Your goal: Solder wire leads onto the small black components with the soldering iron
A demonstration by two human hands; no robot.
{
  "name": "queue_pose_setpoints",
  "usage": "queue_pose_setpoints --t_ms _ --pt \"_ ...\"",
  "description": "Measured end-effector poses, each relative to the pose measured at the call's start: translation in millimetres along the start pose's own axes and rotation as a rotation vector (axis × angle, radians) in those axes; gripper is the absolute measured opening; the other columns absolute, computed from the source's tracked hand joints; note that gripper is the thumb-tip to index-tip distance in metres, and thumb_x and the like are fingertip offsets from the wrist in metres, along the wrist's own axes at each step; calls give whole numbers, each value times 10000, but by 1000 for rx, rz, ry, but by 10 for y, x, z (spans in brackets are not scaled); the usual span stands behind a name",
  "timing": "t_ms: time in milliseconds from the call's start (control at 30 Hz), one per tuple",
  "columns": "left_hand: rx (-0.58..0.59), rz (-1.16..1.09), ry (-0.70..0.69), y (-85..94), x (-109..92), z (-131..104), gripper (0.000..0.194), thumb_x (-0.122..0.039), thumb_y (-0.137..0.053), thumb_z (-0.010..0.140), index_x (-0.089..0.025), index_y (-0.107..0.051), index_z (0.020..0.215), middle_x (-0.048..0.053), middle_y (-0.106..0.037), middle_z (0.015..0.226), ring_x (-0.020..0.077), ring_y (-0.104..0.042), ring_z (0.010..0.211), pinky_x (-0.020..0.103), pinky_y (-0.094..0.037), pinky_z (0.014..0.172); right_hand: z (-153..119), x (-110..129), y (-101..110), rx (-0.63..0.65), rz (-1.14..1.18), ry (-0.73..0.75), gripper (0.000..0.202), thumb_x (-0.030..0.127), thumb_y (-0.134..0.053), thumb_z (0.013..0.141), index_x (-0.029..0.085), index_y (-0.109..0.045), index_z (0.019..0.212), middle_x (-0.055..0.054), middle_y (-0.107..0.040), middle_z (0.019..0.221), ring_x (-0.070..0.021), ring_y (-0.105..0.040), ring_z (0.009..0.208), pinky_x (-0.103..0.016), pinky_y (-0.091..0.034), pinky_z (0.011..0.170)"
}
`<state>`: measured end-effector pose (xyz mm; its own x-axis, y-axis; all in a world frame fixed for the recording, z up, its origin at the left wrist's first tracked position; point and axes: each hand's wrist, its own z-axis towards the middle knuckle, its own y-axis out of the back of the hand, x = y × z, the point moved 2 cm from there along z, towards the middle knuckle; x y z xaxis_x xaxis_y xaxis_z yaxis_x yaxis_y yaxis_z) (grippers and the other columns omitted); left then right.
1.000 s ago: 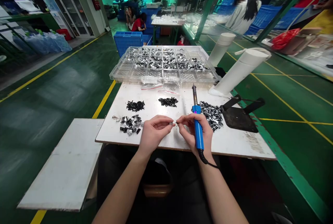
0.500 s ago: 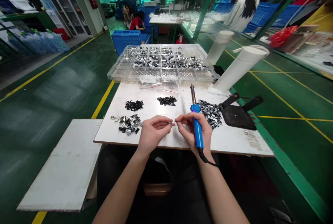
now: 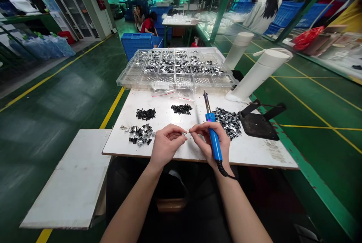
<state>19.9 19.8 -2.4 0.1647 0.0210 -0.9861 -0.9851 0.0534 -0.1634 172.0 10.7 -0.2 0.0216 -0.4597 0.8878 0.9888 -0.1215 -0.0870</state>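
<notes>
My left hand [image 3: 167,142] pinches a small shiny metal piece [image 3: 183,133] between thumb and fingertips, over the front of the white table [image 3: 166,101]. Just to its right, my right hand [image 3: 212,140] holds a blue soldering iron [image 3: 215,143], its metal tip pointing up and away. The right thumb and forefinger also pinch a tiny part too small to name, close to the metal piece. Silvery and black pieces [image 3: 141,133] lie left of my hands. Two black piles [image 3: 145,114] [image 3: 181,109] sit farther back, and a larger pile [image 3: 228,122] lies right of the iron.
A clear compartment tray [image 3: 132,81] with small parts spans the table's back. White tubes [image 3: 258,71] and a black metal stand [image 3: 258,124] are at the right. A lower white board [image 3: 70,175] stands at the left. People are in the background.
The soldering iron's tip has swung slightly left. The shiny piece in my left hand shows a little more, and my right fingertips have shifted slightly left.
</notes>
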Motion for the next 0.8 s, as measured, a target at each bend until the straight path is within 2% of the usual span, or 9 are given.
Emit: queue_pose_setpoints --t_ms 467,633,800 --pt "-15 65 -44 8 20 -19 90 -102 -721 697 -156 -740 767 16 -692 783 124 -652 719 228 -539 698 -21 7 2 41 30 19 241 161 -793 818 254 -628 968 0 -723 897 -162 -738 846 -304 -624 814" --pt "5 18 -78 -12 8 -22 122 -170 -767 758 -160 -786 878 50 -724 919 165 -720 844 272 -597 811 -22 -12 3 73 41 23 252 139 -779 829 258 -627 991 -1 -727 898 -160 -742 850 -291 -621 811" --pt "-3 -9 -17 -25 7 -33 213 -198 -793 760 -159 -797 969 65 -763 946 182 -747 871 287 -618 843 -14 -17 5 49 58 30 263 135 -778 828 258 -628 1004 -2 -731 912 -160 -742 870 -298 -626 826"
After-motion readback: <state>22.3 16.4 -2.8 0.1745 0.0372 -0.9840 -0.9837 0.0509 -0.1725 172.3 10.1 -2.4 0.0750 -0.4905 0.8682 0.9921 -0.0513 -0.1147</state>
